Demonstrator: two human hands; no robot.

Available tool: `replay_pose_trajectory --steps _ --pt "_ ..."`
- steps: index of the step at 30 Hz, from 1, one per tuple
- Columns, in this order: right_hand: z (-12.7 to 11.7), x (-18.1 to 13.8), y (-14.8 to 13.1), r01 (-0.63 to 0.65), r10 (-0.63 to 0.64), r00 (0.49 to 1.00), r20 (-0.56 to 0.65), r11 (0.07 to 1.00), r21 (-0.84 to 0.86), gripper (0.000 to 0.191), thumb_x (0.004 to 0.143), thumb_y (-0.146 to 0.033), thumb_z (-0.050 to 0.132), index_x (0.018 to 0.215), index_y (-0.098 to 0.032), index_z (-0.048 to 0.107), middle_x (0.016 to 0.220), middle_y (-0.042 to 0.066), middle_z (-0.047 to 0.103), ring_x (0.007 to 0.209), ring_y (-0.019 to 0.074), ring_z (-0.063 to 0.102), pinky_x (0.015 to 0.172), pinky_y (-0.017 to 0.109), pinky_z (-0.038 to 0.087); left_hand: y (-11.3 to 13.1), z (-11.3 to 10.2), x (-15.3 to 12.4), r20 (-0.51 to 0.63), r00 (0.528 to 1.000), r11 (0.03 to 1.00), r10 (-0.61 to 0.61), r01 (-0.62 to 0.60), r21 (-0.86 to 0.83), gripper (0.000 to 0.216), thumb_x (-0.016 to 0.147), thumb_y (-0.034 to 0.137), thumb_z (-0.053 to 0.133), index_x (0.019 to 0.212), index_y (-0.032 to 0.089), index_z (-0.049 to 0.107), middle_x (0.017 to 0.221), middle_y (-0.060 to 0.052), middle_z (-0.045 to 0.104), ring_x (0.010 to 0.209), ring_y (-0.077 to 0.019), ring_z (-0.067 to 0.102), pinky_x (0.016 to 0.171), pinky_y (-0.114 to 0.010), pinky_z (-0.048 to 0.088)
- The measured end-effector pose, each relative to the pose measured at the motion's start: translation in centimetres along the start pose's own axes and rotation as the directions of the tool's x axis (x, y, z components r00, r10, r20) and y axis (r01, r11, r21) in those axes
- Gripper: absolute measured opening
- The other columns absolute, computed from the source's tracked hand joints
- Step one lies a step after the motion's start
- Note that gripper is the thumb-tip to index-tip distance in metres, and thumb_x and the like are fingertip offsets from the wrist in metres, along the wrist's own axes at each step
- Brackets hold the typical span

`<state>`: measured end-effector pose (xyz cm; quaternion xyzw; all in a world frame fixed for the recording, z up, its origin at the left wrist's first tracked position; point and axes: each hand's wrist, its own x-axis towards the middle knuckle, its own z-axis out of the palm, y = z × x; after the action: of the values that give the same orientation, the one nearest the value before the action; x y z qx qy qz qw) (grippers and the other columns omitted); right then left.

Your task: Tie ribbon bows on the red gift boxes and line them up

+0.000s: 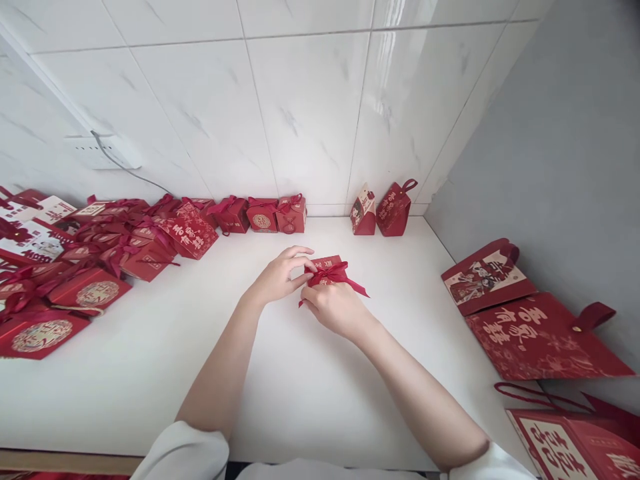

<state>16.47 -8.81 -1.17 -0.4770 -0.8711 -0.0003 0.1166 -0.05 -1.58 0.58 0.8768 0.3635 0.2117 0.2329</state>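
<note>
A small red gift box point(329, 265) with gold print sits on the white table point(280, 380) near its middle. A dark red ribbon point(334, 274) lies across the box, its tails trailing to the right and to the left front. My left hand point(278, 275) pinches the ribbon at the box's left side with thumb and forefinger. My right hand point(335, 308) is closed at the box's near side, its fingers curled on the ribbon.
Many red boxes with ribbons point(95, 257) are piled at the left, and a row point(263, 215) stands along the tiled wall. Two taller red pouches point(381, 209) stand at the back right. Flat red bags point(530, 327) lie at the right, another point(575, 443) at the front right corner.
</note>
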Motion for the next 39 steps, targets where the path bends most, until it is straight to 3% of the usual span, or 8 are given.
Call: replay_pose_trajectory --steps 7,11,17,23,28,33,36,39 --pt "-3.2 -1.4 1.1 -0.051 0.033 0.997 0.066 0.956 0.29 0.014 0.09 -0.023 0.054 0.08 -0.018 0.063 0.07 0.001 0.065 0.061 0.0132 0.056 0.054 0.024 0.029 -0.9 1.1 0.0 -0.002 0.987 0.987 -0.158 0.158 -0.026 0.025 0.084 0.034 0.053 0.109 0.027 0.053 0.123 -0.003 0.055 0.112 -0.022 0.054 0.094 -0.041 0.046" --pt "-4.8 -2.4 2.6 -0.153 0.102 0.984 0.143 0.897 0.414 0.03 0.094 -0.034 0.048 0.07 -0.02 0.06 0.065 -0.002 0.064 0.055 0.0108 0.051 0.056 0.023 0.032 -1.5 1.5 0.0 0.052 0.972 0.966 -0.228 0.233 -0.111 0.03 0.08 0.034 0.057 0.109 0.026 0.052 0.117 -0.004 0.056 0.107 -0.0215 0.056 0.096 -0.041 0.045" --pt "-4.8 -2.9 4.5 -0.351 0.215 0.901 0.378 0.872 0.342 0.038 0.09 -0.027 0.042 0.055 -0.019 0.054 0.059 -0.001 0.062 0.05 0.0112 0.046 0.051 0.025 0.028 -1.2 0.6 -0.2 0.197 0.97 0.961 -0.146 0.186 -0.203 0.015 0.077 0.034 0.059 0.083 0.022 0.053 0.121 -0.005 0.055 0.115 -0.0241 0.053 0.092 -0.039 0.047" --pt "-4.6 -2.7 4.5 -0.38 0.203 0.867 0.455 0.86 0.34 0.037 0.091 -0.03 0.041 0.06 -0.019 0.059 0.066 0.001 0.064 0.053 0.0123 0.05 0.051 0.025 0.03 -0.9 -0.1 -0.1 0.331 0.943 0.94 -0.025 0.135 -0.313 0.009 0.079 0.03 0.054 0.079 0.022 0.056 0.121 -0.005 0.057 0.11 -0.0232 0.056 0.095 -0.039 0.045" --pt "-4.7 -2.8 4.3 -0.373 0.189 0.865 0.465 0.863 0.342 0.037 0.091 -0.032 0.041 0.061 -0.019 0.057 0.068 0.002 0.065 0.054 0.0123 0.051 0.051 0.025 0.03 -0.5 0.4 0.0 0.202 0.974 0.95 -0.102 0.155 -0.271 0.015 0.082 0.032 0.054 0.074 0.02 0.053 0.123 -0.006 0.058 0.117 -0.0245 0.052 0.099 -0.041 0.041" --pt "-4.7 -2.9 4.6 -0.358 0.16 0.866 0.473 0.86 0.364 0.037 0.09 -0.029 0.04 0.061 -0.019 0.059 0.067 0.001 0.065 0.054 0.012 0.052 0.051 0.025 0.031 0.1 1.0 0.3 0.109 0.985 0.859 -0.132 0.169 -0.483 0.019 0.084 0.037 0.055 0.074 0.02 0.055 0.135 -0.006 0.052 0.127 -0.0259 0.047 0.104 -0.043 0.039" --pt "-4.7 -2.9 4.7 -0.361 0.156 0.862 0.482 0.856 0.369 0.036 0.089 -0.029 0.042 0.059 -0.019 0.058 0.066 0.001 0.065 0.054 0.0122 0.052 0.052 0.024 0.032 -0.2 1.4 0.4 0.093 0.979 0.823 -0.183 0.204 -0.529 0.021 0.084 0.039 0.055 0.074 0.02 0.057 0.134 -0.005 0.053 0.125 -0.0266 0.049 0.102 -0.045 0.041" --pt "-4.8 -2.8 4.7 -0.385 0.167 0.848 0.503 0.847 0.367 0.034 0.088 -0.029 0.044 0.06 -0.019 0.059 0.067 0.001 0.066 0.055 0.0127 0.054 0.052 0.024 0.033 -0.9 1.4 0.3 0.106 0.97 0.856 -0.219 0.243 -0.457 0.024 0.083 0.042 0.056 0.074 0.02 0.061 0.132 -0.006 0.054 0.123 -0.0271 0.049 0.103 -0.045 0.04"
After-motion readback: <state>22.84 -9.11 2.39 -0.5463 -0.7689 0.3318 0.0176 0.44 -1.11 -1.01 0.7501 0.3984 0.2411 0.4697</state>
